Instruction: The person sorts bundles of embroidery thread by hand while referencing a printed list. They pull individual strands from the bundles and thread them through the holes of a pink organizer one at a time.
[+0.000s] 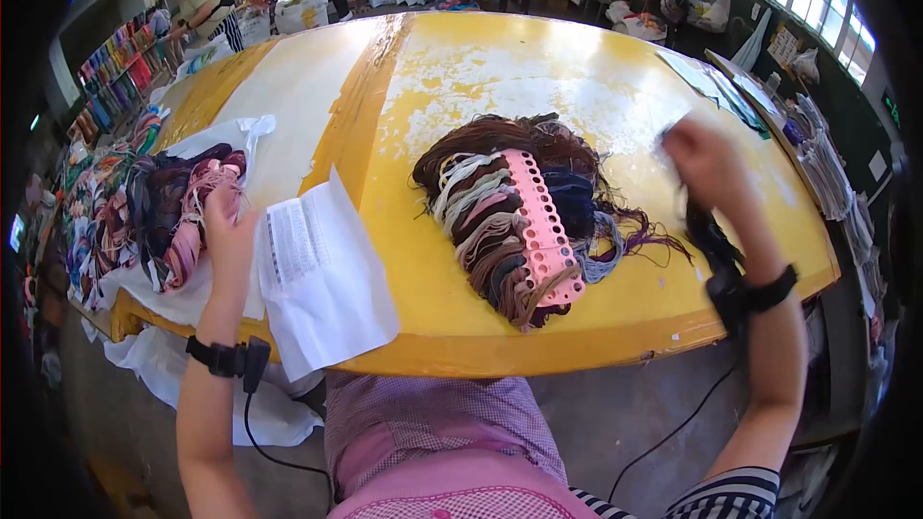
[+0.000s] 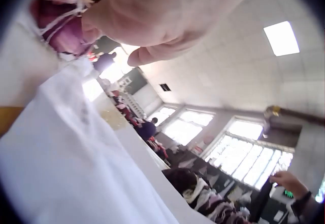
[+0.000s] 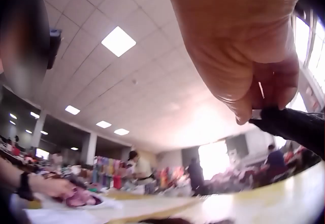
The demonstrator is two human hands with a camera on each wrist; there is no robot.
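My right hand (image 1: 710, 161), raised over the right of the table and blurred, pinches a black thread skein (image 3: 294, 125) between thumb and fingers; the skein hangs down. On the left, my left hand (image 1: 229, 235) rests its fingers on a pink and purple skein (image 1: 207, 187), with the thumb apart from the fingers. Between the hands lies a pink holed card (image 1: 546, 235) with brown, grey, white and dark blue skeins (image 1: 481, 221) looped along both sides. A white printed sheet (image 1: 322, 279) lies beside my left hand, over the table's front edge.
More multicoloured skeins (image 1: 101, 197) are heaped on white plastic at the table's left. The yellow table (image 1: 461, 341) has a curved front edge near my body. Papers and a board (image 1: 750, 101) line its right side. Another person (image 1: 197, 5) stands at the far left.
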